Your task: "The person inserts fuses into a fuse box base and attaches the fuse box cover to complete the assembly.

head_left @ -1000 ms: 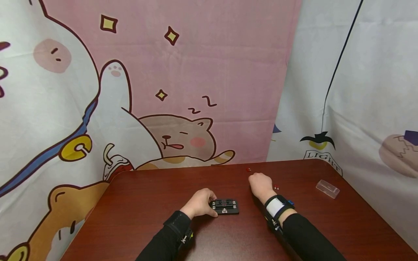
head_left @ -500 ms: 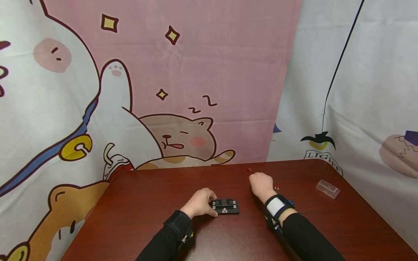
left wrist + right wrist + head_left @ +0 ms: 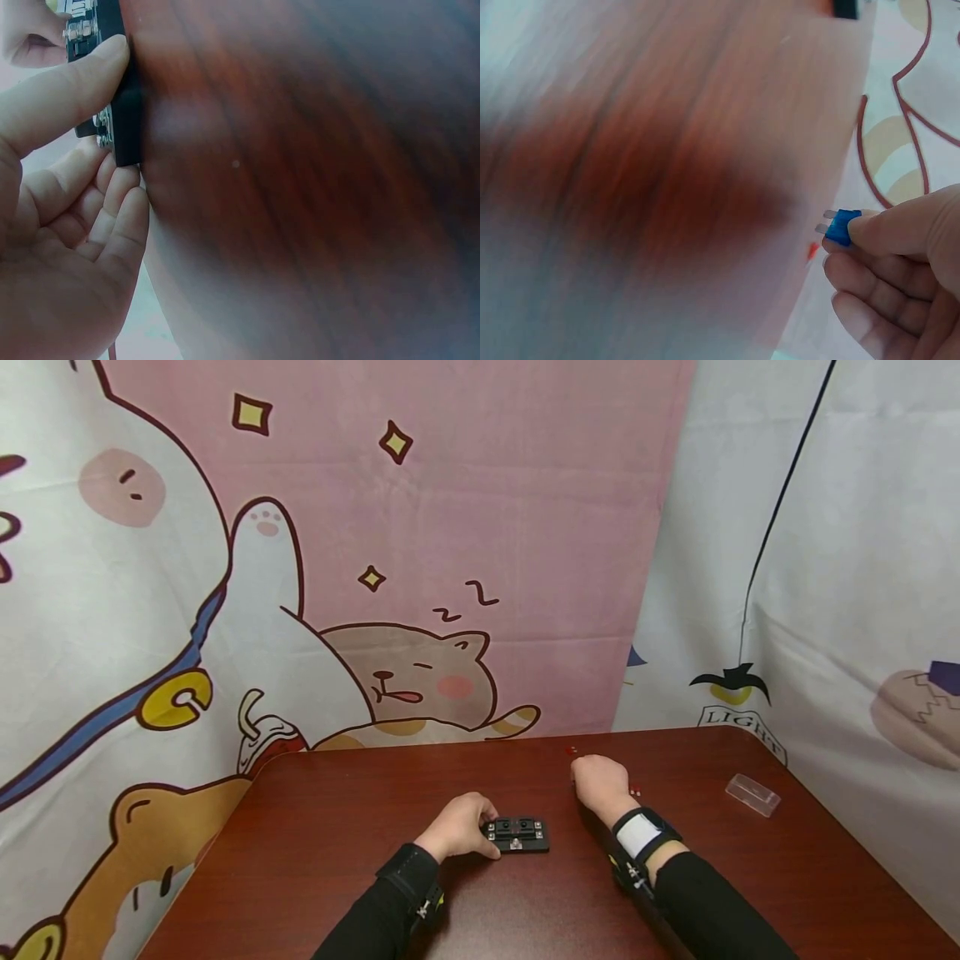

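My left hand [image 3: 459,828] grips the left end of a black fuse block [image 3: 525,833] with metal terminals, which lies on the brown table. In the left wrist view the thumb [image 3: 90,86] presses against one side of the block, with curled fingers near its lower end. My right hand [image 3: 600,783] is to the right of the block and farther back, apart from it. Seen from the right wrist, its thumb and index finger pinch a blue blade fuse [image 3: 844,227] with two metal prongs pointing outward. In the head view this fuse is hidden behind the hand.
Small red pieces lie near the right hand: one [image 3: 572,750] close to the table's back edge, another [image 3: 636,792] beside the wrist. A clear plastic case [image 3: 753,795] rests at the right of the table [image 3: 360,893]. A printed cloth [image 3: 570,527] hangs behind.
The right wrist has shifted very slightly and covers more of the red piece beside it. My left hand and the fuse block stay in place.
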Demonstrator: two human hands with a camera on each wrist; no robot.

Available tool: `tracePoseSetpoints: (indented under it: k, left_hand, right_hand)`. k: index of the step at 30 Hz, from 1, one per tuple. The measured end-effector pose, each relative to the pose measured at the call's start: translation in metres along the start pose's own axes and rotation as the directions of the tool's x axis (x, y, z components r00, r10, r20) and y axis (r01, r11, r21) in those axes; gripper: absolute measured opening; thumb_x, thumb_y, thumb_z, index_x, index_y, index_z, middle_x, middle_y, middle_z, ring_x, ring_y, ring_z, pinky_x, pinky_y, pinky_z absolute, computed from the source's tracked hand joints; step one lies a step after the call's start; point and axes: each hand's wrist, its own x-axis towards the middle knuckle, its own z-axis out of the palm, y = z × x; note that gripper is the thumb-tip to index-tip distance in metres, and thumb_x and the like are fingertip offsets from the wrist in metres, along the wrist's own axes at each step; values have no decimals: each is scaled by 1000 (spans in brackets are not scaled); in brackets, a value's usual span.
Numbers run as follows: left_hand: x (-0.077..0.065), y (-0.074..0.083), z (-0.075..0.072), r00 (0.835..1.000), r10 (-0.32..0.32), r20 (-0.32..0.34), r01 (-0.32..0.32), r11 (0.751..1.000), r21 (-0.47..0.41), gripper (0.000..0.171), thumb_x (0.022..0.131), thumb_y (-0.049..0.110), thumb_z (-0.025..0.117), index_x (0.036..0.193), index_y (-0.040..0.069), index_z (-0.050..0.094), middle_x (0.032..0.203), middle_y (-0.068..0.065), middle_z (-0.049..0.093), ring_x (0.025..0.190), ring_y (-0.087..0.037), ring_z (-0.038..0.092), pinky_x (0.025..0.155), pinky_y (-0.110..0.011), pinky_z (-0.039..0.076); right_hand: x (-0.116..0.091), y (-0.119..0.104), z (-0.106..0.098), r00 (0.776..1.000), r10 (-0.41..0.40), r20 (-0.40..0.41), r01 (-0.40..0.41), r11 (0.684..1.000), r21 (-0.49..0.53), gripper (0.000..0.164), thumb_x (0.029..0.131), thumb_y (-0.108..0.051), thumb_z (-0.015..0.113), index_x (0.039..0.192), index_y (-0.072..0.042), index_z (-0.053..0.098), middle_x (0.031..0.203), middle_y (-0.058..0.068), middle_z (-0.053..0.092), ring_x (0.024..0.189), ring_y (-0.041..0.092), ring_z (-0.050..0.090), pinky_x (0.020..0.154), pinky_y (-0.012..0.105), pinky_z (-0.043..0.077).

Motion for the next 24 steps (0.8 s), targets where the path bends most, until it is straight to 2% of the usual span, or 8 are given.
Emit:
tracePoseSetpoints:
  k: [7,12,24]
  left_hand:
    - [0,-2,1,1000,-4,2,4,1000,2,42,59,20,96,89,11,69,83,5,57,76,-11,52,74,-32,45]
    - [1,-2,0,1000,-7,9,7,1000,6,42,60,21,96,90,11,69,84,5,57,76,-11,52,75,-32,45]
    - [1,-2,0,1000,2,11,-3,1000,11,40,60,21,96,88,11,69,83,5,56,75,-10,52,73,-31,45]
  right_hand:
    - [0,-15,-8,1000,-27,13,26,996,91,11,85,-6,71,81,-16,75,82,0,71,77,20,66,62,39,54]
    - [-1,-26,-13,999,-48,19,44,987,152,11,84,-6,71,85,-16,77,86,0,71,82,20,67,66,39,54]
    - [-7,-51,-21,993,-121,6,118,976,181,10,86,-9,75,90,-17,79,90,-1,72,85,17,68,66,36,54]
